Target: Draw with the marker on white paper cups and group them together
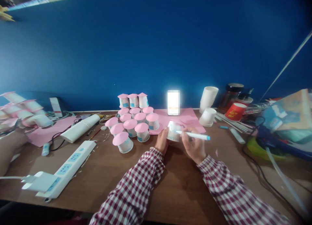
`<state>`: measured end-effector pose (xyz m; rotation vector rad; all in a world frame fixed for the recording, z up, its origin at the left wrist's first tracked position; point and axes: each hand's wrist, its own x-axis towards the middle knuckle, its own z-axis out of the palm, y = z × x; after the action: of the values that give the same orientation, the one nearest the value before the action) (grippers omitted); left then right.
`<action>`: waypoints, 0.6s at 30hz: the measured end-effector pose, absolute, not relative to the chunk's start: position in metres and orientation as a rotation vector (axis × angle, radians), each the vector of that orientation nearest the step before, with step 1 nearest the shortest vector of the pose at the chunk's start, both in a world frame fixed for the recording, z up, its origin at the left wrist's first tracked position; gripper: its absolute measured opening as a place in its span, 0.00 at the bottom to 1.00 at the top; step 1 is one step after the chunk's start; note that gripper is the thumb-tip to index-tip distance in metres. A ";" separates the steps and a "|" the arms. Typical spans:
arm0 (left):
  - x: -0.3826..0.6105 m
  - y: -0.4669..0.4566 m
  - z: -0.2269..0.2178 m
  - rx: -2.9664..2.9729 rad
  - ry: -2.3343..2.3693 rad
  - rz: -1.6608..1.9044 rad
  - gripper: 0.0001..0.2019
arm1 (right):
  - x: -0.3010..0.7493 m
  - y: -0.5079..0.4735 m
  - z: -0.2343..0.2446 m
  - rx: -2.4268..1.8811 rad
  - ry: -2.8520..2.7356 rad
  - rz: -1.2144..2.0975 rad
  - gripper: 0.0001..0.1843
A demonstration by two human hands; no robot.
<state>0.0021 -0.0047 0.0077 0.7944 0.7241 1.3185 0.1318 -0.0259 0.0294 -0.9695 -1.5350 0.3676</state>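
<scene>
Centrally in the head view, the left hand (162, 141) curls closed around the left side of a paper cup (172, 134) held just above or on the brown tabletop (180, 189); which of the two, I cannot tell. Blue zigzag marks run along the cup's lower edge, though blur softens them and no word can be made out. The right hand (194, 144) is closed in a writing pinch on a white marker (197, 135) with a light blue end pointing right; its other end meets the cup's side, and whether the tip touches is too blurred to say. No brand can be read on the barrel.

Beside the left hand stands a group of decorated cups (126, 146) with pink cone tops and blue drawn patches, pictures rather than text. Behind the hands lie a pink sheet (192, 119) and a glaring bright rectangle (173, 103), its contents blurred out. To the right, near plain white cups (208, 117), a red cup (236, 111) carries yellow lettering too smeared to read. Printing on the packet (289, 109) at far right is equally illegible. At left lies a white power strip (67, 168), with a charger (41, 181) plugged in.
</scene>
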 end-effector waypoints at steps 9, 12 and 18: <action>0.001 -0.005 0.005 0.828 0.731 1.303 0.25 | 0.131 -0.026 0.028 -0.987 -1.513 0.370 0.07; 0.002 -0.005 0.006 0.827 0.719 1.304 0.25 | 0.131 -0.026 0.028 -0.984 -1.519 0.367 0.06; 0.001 -0.004 0.005 0.805 0.721 1.314 0.25 | 0.131 -0.027 0.031 -0.973 -1.534 0.346 0.06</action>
<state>0.0014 -0.0040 0.0055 0.8052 0.7212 1.3136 0.1309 -0.0266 0.0312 -0.9734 -1.5342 0.3455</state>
